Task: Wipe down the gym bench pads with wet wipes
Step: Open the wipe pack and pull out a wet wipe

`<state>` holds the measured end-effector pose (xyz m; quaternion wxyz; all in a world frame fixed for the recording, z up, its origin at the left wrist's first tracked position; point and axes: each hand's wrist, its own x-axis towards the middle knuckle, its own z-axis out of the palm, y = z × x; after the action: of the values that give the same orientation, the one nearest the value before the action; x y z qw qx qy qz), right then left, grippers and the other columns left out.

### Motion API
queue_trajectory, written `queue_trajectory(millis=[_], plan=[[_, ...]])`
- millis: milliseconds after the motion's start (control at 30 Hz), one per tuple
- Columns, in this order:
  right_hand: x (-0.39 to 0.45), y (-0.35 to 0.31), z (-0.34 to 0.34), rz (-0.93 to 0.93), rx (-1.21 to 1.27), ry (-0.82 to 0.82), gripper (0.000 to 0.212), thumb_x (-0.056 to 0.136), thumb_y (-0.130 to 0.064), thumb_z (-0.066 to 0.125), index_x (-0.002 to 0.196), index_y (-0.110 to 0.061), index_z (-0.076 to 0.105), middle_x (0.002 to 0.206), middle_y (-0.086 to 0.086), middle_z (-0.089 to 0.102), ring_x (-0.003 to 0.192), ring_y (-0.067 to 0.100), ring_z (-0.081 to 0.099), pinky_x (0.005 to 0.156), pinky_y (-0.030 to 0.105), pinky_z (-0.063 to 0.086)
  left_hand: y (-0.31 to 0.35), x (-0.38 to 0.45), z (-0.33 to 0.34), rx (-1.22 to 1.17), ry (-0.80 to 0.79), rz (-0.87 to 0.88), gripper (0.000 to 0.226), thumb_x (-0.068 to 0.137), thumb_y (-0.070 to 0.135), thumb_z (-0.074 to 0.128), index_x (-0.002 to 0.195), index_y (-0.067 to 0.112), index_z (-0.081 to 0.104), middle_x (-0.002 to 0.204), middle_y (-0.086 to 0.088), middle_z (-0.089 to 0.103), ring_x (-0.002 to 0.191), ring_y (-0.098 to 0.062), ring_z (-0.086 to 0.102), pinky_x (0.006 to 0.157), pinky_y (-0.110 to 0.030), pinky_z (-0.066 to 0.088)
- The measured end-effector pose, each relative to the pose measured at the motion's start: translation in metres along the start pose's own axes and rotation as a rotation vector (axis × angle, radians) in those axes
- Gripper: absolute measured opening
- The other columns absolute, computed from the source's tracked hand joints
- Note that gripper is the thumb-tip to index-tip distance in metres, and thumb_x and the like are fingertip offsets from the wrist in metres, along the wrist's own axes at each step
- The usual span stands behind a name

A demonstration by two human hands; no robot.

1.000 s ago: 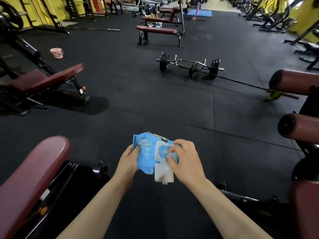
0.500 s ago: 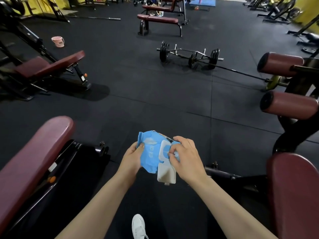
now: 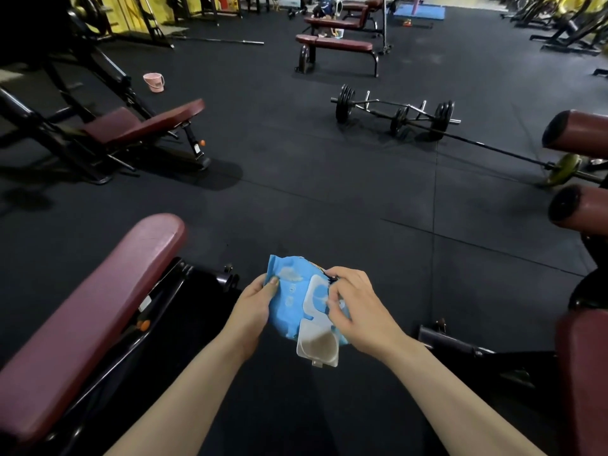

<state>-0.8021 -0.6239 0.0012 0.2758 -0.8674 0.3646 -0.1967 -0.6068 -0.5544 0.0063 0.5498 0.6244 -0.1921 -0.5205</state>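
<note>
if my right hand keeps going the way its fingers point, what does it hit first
The right hand fingers point left into the open wipes pack, so they would likely meet its opening right away; the left hand lies beyond.

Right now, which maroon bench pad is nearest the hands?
The long maroon pad at lower left, just beside the left hand holding the blue wipes pack. The incline bench and flat bench stand farther off.
</note>
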Motion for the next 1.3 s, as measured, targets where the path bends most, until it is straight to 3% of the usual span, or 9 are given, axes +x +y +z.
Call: queue_trajectory(millis=[100, 233, 333, 400, 567, 733, 900, 1167, 1300], plan=[[0.013, -0.023, 0.013, -0.007, 0.038, -0.068, 0.01, 0.097, -0.021, 0.047, 0.087, -0.02, 0.048, 0.137, -0.022, 0.036, 0.132, -0.007, 0.023, 0.092, 0.012, 0.032, 0.006, 0.004, -0.029, 0.006, 0.007, -0.004, 0.022, 0.103, 0.023, 0.05, 0.11, 0.014, 0.068, 0.105, -0.009, 0.075, 0.105, -0.03, 0.069, 0.098, -0.05, 0.052], [0.025, -0.048, 0.033, 0.072, 0.094, -0.046, 0.004, 0.097, -0.027, 0.051, 0.095, -0.029, 0.048, 0.133, -0.023, 0.042, 0.125, -0.006, 0.032, 0.096, 0.021, 0.037, 0.013, 0.009, -0.066, -0.022, 0.029, -0.006, 0.022, 0.103, 0.021, 0.05, 0.111, 0.01, 0.067, 0.107, -0.013, 0.074, 0.097, -0.028, 0.07, 0.092, -0.046, 0.054], [0.036, -0.06, 0.047, 0.271, 0.234, -0.01, 0.037, 0.093, -0.038, 0.059, 0.125, -0.035, 0.042, 0.133, -0.023, 0.043, 0.123, -0.002, 0.041, 0.1, 0.025, 0.04, 0.021, 0.013, -0.094, -0.063, 0.04, 0.004, 0.024, 0.103, 0.02, 0.049, 0.114, 0.009, 0.067, 0.108, -0.016, 0.074, 0.095, -0.03, 0.07, 0.084, -0.041, 0.055], [0.045, -0.068, 0.054, 0.382, 0.307, -0.104, 0.061, 0.091, -0.044, 0.062, 0.142, -0.034, 0.03, 0.14, -0.019, 0.04, 0.127, 0.003, 0.042, 0.103, 0.025, 0.038, 0.027, 0.017, -0.112, -0.093, 0.036, 0.01, 0.025, 0.103, 0.019, 0.048, 0.116, 0.008, 0.066, 0.11, -0.017, 0.073, 0.096, -0.032, 0.07, 0.085, -0.042, 0.056], [0.064, -0.085, 0.067, 0.558, 0.581, -0.269, 0.092, 0.068, -0.064, 0.075, 0.144, -0.037, 0.031, 0.133, -0.012, 0.051, 0.117, 0.01, 0.056, 0.102, 0.033, 0.045, 0.043, 0.022, -0.143, -0.124, -0.052, 0.009, 0.027, 0.104, 0.022, 0.046, 0.118, 0.008, 0.064, 0.112, -0.02, 0.071, 0.097, -0.033, 0.069, 0.09, -0.047, 0.053], [0.073, -0.099, 0.085, 0.565, 0.695, -0.254, 0.063, 0.061, -0.052, 0.085, 0.112, -0.021, 0.065, 0.104, -0.002, 0.074, 0.095, 0.02, 0.072, 0.094, 0.048, 0.054, 0.054, 0.026, -0.165, -0.052, -0.112, -0.001, 0.028, 0.104, 0.024, 0.047, 0.12, 0.007, 0.063, 0.11, -0.019, 0.072, 0.097, -0.034, 0.069, 0.089, -0.048, 0.053], [0.078, -0.104, 0.09, 0.446, 0.554, -0.209, 0.036, 0.068, -0.031, 0.087, 0.092, -0.017, 0.064, 0.093, -0.003, 0.074, 0.089, 0.019, 0.072, 0.082, 0.041, 0.058, 0.061, 0.029, -0.181, 0.167, -0.116, 0.108, 0.018, 0.103, 0.015, 0.049, 0.112, 0.008, 0.062, 0.1, -0.01, 0.071, 0.091, -0.023, 0.066, 0.083, -0.037, 0.051], [0.099, -0.108, 0.071, 0.271, 0.428, -0.358, 0.032, 0.07, -0.022, 0.085, 0.095, -0.024, 0.065, 0.096, 0.001, 0.071, 0.084, 0.012, 0.067, 0.082, 0.037, 0.055, 0.081, 0.031, -0.202, 0.474, -0.22, 0.266, 0.017, 0.099, 0.03, 0.057, 0.114, 0.03, 0.065, 0.112, 0.01, 0.07, 0.106, -0.002, 0.064, 0.094, -0.023, 0.047], [0.121, -0.123, 0.053, 0.143, 0.173, -0.503, 0.034, 0.069, -0.03, 0.084, 0.095, -0.03, 0.062, 0.094, -0.007, 0.068, 0.084, 0.009, 0.064, 0.082, 0.038, 0.053, 0.109, 0.036, -0.197, 0.904, -0.402, 0.357, 0.059, 0.072, 0.061, 0.07, 0.124, 0.037, 0.057, 0.124, 0.023, 0.061, 0.116, 0.008, 0.055, 0.102, -0.021, 0.042]])
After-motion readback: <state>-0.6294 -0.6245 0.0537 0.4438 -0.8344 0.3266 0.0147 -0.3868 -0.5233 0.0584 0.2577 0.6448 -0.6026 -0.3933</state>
